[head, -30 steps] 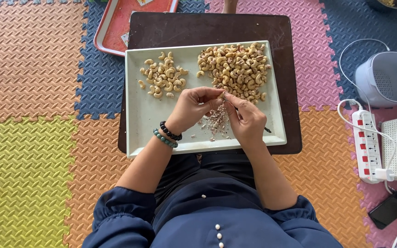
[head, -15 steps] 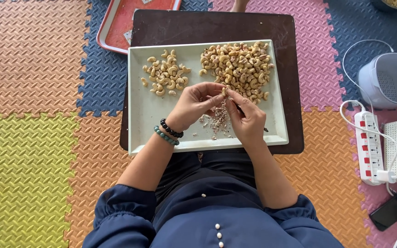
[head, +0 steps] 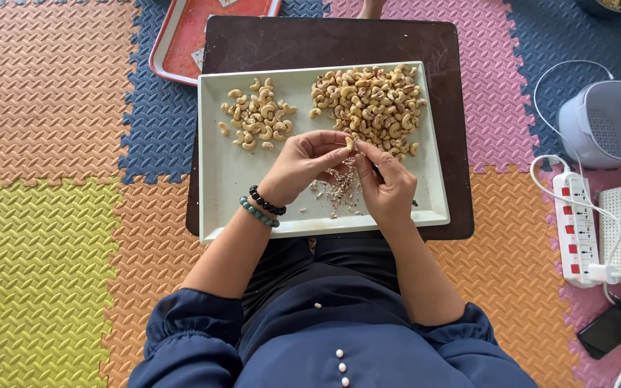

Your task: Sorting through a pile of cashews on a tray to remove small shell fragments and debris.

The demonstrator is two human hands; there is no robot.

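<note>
Head view: both hands stay pinched on one cashew over the tray; left hand, right hand; peeling continues, I judge.

tray on table, two cashew piles in tray

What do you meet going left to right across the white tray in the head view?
Smaller cashew pile → left hand → the single nut pinched between both hands, above the skin scraps → right hand. The larger cashew pile spans farther back, so its place is unclear.
</note>
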